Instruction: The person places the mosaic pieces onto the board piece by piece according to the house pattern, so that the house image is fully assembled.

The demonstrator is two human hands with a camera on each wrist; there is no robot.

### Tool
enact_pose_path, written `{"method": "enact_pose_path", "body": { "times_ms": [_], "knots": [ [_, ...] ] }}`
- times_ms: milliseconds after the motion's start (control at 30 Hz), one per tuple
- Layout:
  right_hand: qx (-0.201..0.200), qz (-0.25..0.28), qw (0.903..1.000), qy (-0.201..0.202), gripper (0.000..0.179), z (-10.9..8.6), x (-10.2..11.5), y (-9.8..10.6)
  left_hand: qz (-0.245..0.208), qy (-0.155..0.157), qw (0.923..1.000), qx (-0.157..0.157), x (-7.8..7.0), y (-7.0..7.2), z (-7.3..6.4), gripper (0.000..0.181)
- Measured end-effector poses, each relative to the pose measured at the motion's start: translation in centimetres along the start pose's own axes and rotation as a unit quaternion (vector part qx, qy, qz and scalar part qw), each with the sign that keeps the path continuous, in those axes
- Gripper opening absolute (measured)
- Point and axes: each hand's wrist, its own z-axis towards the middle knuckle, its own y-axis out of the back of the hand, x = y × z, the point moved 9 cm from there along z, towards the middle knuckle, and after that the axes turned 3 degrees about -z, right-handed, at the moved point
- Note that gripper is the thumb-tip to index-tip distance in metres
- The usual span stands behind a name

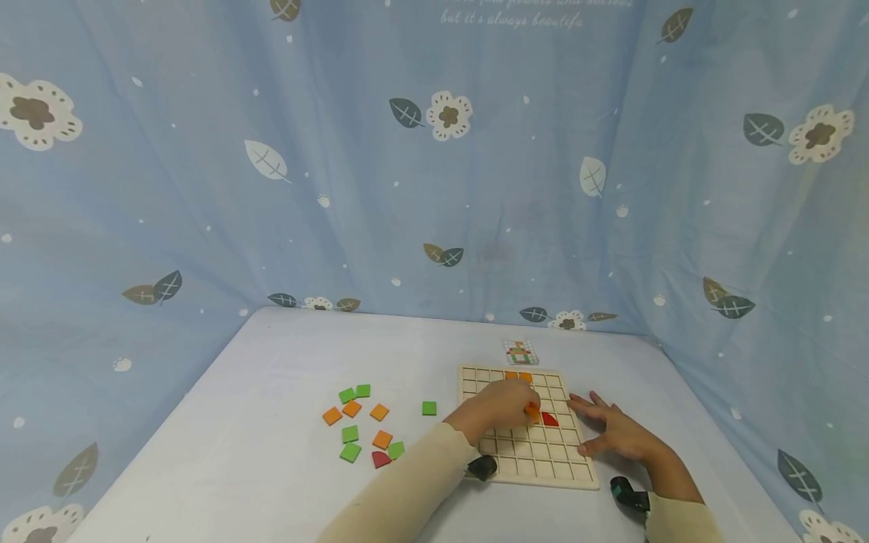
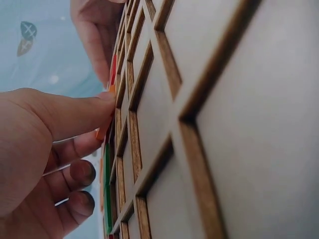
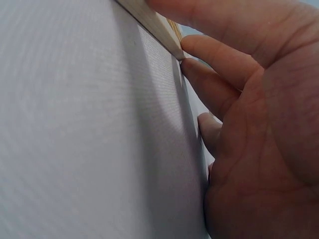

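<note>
A wooden grid board (image 1: pixel 536 471) lies on the table. Over its middle, my left hand (image 1: pixel 504 406) pinches an orange square tile (image 1: pixel 532 412) between thumb and finger, as the left wrist view shows with the tile (image 2: pixel 102 130) tipped against the grid. Just right of that tile, a red quarter-round tile (image 1: pixel 551 419) sits in a cell. Two orange tiles (image 1: pixel 519 376) fill cells in the top row. My right hand (image 1: pixel 621 433) touches the board's right edge with spread fingers; the right wrist view has its fingertips (image 3: pixel 192 67) at the wooden rim. My left hand hides some cells.
Loose green tiles (image 1: pixel 349 434), orange tiles (image 1: pixel 379 412) and a red quarter-round tile (image 1: pixel 381 458) are scattered left of the board. One green tile (image 1: pixel 429 408) lies nearer to it. Behind the board is a pattern card (image 1: pixel 520 352). A blue curtain (image 1: pixel 366 196) hangs around the table.
</note>
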Motion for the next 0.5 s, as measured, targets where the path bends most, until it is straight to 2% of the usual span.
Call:
{"method": "enact_pose_path", "body": {
  "times_ms": [500],
  "knots": [
    [0.0, 0.003, 1.0, 0.001, 0.096, -0.06, 0.1, -0.05, -0.022, 0.023, 0.9995, 0.006, 0.23, -0.49, 0.31, 0.021]
  ]
}}
